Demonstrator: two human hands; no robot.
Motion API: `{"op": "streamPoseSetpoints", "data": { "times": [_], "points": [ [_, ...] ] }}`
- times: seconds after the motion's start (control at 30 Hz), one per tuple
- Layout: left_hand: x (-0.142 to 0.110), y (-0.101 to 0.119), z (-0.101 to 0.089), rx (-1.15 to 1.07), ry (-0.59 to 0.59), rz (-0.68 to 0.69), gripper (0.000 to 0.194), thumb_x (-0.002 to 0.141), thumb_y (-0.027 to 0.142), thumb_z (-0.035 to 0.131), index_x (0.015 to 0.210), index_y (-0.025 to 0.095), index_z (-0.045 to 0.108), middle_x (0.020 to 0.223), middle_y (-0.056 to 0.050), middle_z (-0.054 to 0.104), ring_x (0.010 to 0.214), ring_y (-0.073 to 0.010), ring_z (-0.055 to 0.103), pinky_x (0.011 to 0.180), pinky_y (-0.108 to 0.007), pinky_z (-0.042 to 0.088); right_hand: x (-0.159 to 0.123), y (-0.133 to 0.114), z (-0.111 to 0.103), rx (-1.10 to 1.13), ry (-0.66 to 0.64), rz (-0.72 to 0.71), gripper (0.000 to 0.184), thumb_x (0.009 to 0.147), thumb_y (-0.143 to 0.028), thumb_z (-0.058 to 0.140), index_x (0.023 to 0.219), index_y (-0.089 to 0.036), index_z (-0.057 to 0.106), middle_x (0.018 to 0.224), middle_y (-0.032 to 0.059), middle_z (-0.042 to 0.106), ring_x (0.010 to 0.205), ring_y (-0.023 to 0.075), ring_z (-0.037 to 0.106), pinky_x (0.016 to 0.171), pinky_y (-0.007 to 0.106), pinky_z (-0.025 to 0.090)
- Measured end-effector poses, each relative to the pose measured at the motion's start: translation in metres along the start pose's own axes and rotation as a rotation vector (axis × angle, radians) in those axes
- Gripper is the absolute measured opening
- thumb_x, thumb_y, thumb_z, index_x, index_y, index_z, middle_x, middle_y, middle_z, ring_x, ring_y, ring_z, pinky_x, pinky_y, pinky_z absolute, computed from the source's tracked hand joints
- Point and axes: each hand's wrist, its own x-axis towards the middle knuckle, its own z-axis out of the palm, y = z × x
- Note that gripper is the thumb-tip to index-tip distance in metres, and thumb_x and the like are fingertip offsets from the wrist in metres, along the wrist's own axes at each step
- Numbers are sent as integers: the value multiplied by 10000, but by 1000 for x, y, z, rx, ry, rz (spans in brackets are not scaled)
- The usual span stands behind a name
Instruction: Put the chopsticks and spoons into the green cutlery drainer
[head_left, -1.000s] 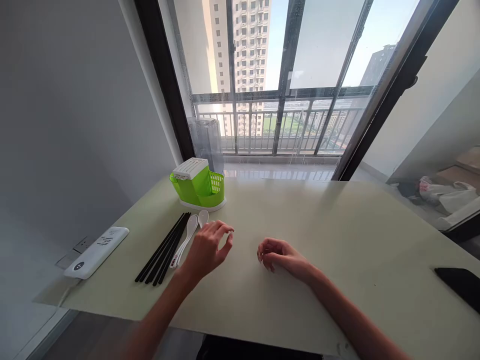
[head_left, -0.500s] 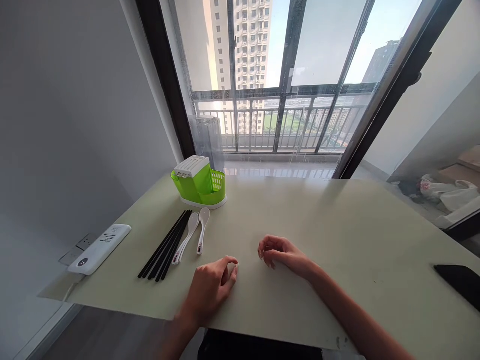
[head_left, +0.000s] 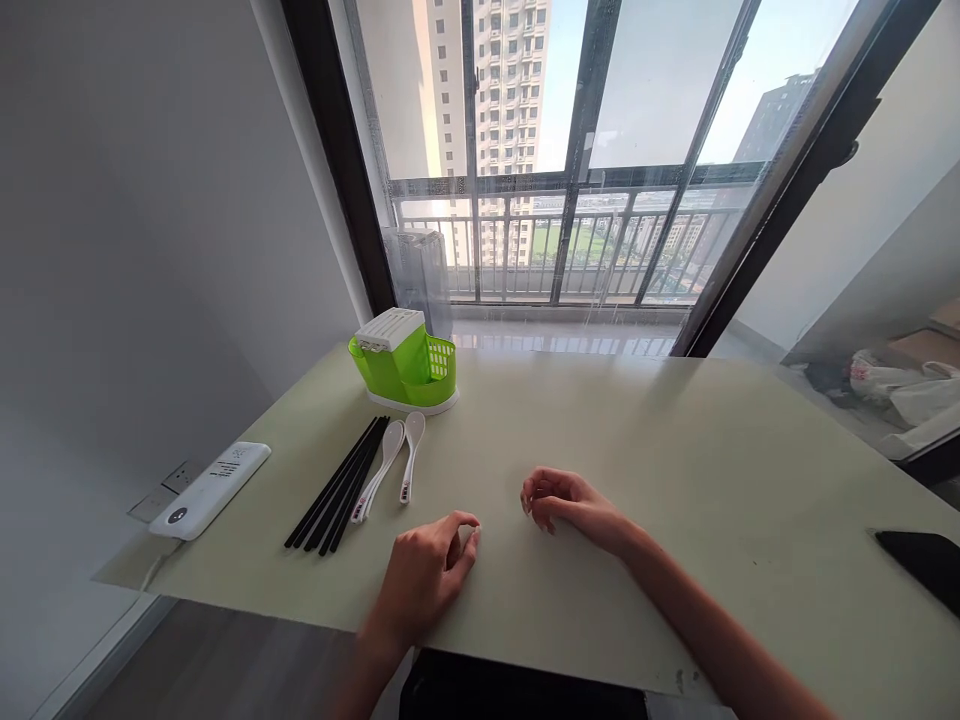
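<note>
My left hand (head_left: 431, 570) rests on the pale table (head_left: 637, 430) near its front edge. Its fingers curl loosely, thumb tip close to the index finger, and nothing shows in it. Across a short gap to the right lies my right hand (head_left: 562, 500), relaxed and half curled, also holding nothing. Nearest to my left hand are white spoons: a single spoon (head_left: 412, 455) and, left of it, stacked spoons (head_left: 379, 470). Several black chopsticks (head_left: 337, 490) lie side by side beyond those. Behind them stands a green utensil caddy (head_left: 409, 370) with a white lid and base.
A white power strip (head_left: 214, 490) with a cable lies along the table's left edge, by the grey wall. A black flat object (head_left: 922, 565) lies at the right edge. Past the table's far side is a glass sliding door onto a balcony with a railing (head_left: 517, 250).
The view has shifted slightly, so everything sits a little further right in the picture. Both hands keep their pose and the objects stay in place.
</note>
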Motion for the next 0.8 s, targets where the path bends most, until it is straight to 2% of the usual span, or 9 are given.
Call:
{"op": "streamPoseSetpoints", "data": {
  "times": [0.8],
  "points": [
    [-1, -1, 1, -21, -20, -36, 248, 1028, 402, 473, 1065, 275, 684, 660, 57, 605, 587, -142, 591, 614, -268, 395, -1, -1, 0, -6, -2, -1, 120, 857, -293, 695, 902, -187, 661, 846, 5, 655, 630, 105, 544, 583, 257, 430]
  ]
}}
